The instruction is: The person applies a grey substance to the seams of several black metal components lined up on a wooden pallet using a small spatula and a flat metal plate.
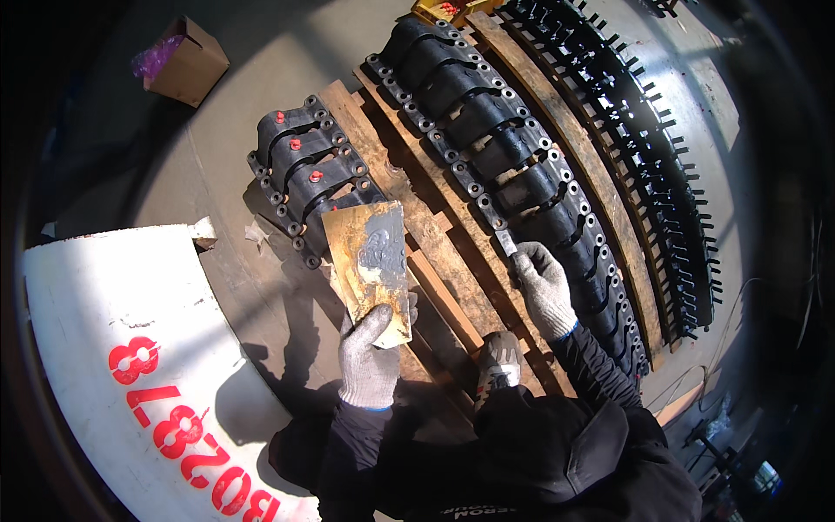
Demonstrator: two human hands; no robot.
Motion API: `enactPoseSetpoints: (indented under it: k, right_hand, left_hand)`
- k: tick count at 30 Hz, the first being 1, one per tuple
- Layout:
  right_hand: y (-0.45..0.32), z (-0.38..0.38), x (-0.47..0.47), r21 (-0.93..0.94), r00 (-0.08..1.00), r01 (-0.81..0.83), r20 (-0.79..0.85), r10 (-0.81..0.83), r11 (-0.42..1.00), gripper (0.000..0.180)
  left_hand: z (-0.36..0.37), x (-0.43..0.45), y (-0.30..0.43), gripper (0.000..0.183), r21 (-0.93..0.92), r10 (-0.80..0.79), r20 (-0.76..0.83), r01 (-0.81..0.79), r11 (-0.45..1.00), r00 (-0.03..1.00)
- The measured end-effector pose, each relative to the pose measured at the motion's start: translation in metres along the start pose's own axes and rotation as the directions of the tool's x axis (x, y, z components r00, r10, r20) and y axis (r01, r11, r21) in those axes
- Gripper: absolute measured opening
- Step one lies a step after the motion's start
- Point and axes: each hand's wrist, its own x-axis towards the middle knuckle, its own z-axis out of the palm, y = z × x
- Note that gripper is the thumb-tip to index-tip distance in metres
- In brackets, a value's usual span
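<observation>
Gloved in knit fabric, my left hand (372, 352) grips the lower end of a flat rectangular board (346, 261) smeared with grey paste and yellowish stains. My right hand (543, 284), in a matching glove, pinches a small flat scraper-like blade (505, 243) against or just over the left edge of a row of black metal castings with ringed holes (483, 114). To the left, a shorter set of black castings (297, 171) has red plugs in it; the board hides part of its near end.
Wooden pallet planks (424, 222) lie under the castings. A long black part with projecting pins (652, 150) curves along the right. A white panel with red markings (124, 280) stands at left, a cardboard box (196, 62) at upper left. My shoe (501, 365) rests among the planks.
</observation>
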Motion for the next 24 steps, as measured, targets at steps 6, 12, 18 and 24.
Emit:
enactPoseSetpoints:
  k: [6,12,18,24]
  right_hand:
    - [0.008,0.045,0.005,0.215,0.981,-0.106,0.18,0.067,0.971,0.019]
    - [0.004,0.064,0.013,0.298,0.969,-0.092,0.247,0.016,0.95,0.024]
    - [-0.005,0.071,0.019,0.271,0.959,-0.065,0.283,-0.015,0.96,0.021]
    - [-0.01,0.077,0.015,0.142,0.968,-0.03,0.252,-0.007,0.989,0.019]
  left_hand:
    - [-0.004,-0.005,-0.004,0.061,0.02,-0.07,0.041,0.069,0.997,0.997]
    - [-0.008,-0.006,0.002,0.059,0.12,-0.133,0.095,0.122,0.985,0.986]
    - [0.0,-0.008,0.004,0.057,0.105,-0.167,0.119,0.155,0.982,0.979]
    - [-0.002,-0.009,0.008,0.059,0.13,-0.181,0.172,0.16,0.978,0.968]
